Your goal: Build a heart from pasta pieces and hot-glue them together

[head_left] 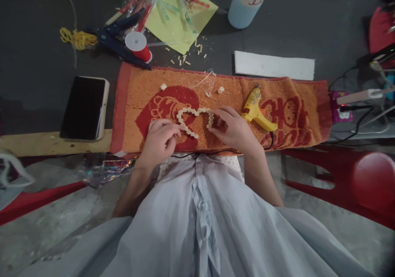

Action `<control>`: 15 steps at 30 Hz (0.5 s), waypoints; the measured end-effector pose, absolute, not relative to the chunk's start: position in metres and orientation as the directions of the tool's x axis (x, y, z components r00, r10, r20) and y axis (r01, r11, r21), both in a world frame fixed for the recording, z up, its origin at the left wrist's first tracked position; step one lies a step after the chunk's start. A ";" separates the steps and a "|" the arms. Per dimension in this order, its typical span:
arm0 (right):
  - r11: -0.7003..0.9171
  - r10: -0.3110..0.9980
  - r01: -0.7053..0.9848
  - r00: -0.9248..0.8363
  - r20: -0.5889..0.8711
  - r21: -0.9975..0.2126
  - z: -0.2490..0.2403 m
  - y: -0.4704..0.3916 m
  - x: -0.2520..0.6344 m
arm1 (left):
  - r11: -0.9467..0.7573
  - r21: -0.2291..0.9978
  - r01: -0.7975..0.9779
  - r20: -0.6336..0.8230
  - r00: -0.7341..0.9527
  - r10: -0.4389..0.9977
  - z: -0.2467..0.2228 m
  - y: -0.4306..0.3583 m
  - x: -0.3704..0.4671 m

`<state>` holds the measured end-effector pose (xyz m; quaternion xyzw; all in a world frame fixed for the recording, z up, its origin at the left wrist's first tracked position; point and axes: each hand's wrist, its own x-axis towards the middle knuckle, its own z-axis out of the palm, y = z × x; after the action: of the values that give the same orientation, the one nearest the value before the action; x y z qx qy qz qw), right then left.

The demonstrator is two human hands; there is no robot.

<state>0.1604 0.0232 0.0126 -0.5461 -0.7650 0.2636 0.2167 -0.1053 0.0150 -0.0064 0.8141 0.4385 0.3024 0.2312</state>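
Observation:
A pale heart-shaped outline of small pieces (186, 128) lies on the orange towel (230, 139), its lower right side open. My left hand (161, 139) touches its left side, with thumb and fingertips close together. At the right side of the heart, my right hand (230, 127) has its thumb and fingers pinched on the outline's edge. To the right of that hand rests a yellow glue gun (255, 111). Small pale clusters (163, 87) sit on the towel above the heart.
A phone (83, 108) is at the left. Behind the towel are a red thread spool (142, 53), dark blue pliers (115, 42), yellow paper (173, 26), scattered pale bits, a white strip (274, 65) and a blue-and-white bottle (243, 10). Cables run at the right.

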 end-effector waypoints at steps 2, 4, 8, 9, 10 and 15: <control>0.269 0.949 0.714 -0.311 0.052 -0.646 0.011 0.023 0.161 | -0.510 0.643 0.572 0.295 0.429 0.854 -0.006 0.015 -0.105; 0.271 0.950 0.715 -0.308 0.058 -0.645 0.011 0.023 0.161 | -0.502 0.644 0.577 0.288 0.426 0.858 -0.006 0.015 -0.104; 0.259 0.953 0.725 -0.299 0.046 -0.638 0.012 0.024 0.160 | -0.489 0.643 0.589 0.271 0.422 0.865 -0.006 0.015 -0.104; 0.255 0.954 0.727 -0.297 0.044 -0.638 0.012 0.024 0.160 | -0.490 0.643 0.589 0.273 0.422 0.865 -0.006 0.015 -0.105; 0.252 0.955 0.728 -0.293 0.044 -0.638 0.012 0.024 0.159 | -0.491 0.642 0.588 0.273 0.423 0.864 -0.006 0.015 -0.105; 0.247 0.958 0.729 -0.284 0.048 -0.639 0.012 0.023 0.159 | -0.484 0.638 0.598 0.264 0.421 0.868 -0.007 0.014 -0.105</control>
<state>0.1586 0.0228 0.0120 -0.5561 -0.7581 0.2589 0.2214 -0.1047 0.0143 -0.0070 0.8105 0.4522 0.2919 0.2310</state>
